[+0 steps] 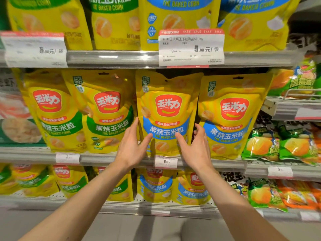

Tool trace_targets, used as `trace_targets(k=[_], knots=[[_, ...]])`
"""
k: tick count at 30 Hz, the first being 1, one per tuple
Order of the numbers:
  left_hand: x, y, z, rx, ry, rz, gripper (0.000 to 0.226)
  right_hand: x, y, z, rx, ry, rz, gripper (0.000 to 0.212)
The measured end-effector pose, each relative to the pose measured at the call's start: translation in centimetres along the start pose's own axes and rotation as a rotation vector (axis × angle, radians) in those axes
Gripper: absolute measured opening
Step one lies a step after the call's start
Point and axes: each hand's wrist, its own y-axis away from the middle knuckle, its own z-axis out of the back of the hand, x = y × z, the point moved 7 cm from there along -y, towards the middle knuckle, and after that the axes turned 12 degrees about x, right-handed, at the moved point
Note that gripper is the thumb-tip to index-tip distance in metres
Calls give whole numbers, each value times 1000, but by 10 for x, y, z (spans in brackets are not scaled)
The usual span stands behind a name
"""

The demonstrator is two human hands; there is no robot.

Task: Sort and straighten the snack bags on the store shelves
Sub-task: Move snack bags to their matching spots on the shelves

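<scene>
**Blue-banded baked corn bag being flanked by both hands**

On the middle shelf [107, 158], a yellow baked corn bag with a blue band [165, 115] is being framed by two hands. The left hand [132, 145] is being held spread at its left edge, fingers straight; the right hand [196, 148] is being held spread at its right edge, thumb lying across the bag's front. Whether the bag is actually being touched cannot be told. "THE BAKED CORN" and "POWER CORN" are being shown on it. A second blue-banded bag [231, 117] is standing just beside it, and green-banded bags [107, 112] to the left. Above, a sale tag [191, 47] is being displayed reading "5.90" and "150g".
</scene>
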Motion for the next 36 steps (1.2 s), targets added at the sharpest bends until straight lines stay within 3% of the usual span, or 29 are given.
trace_targets(k=[8,13,19,29,36], knots=[[27,86,75,-115,-41,161,67,25,58,-15,-66,79,79,89],[50,109,121,-169,-92,246,67,59,88,-56,33,130,192,82],[82,65,142,-149,-29,182,69,115,51,-118,226,139,305,68],[102,10,143,-83,-12,-8,65,136,-13,-176,269,-129,53,101],[114,2,140,-73,-11,-52,65,131,-16,-180,227,-152,78,108]])
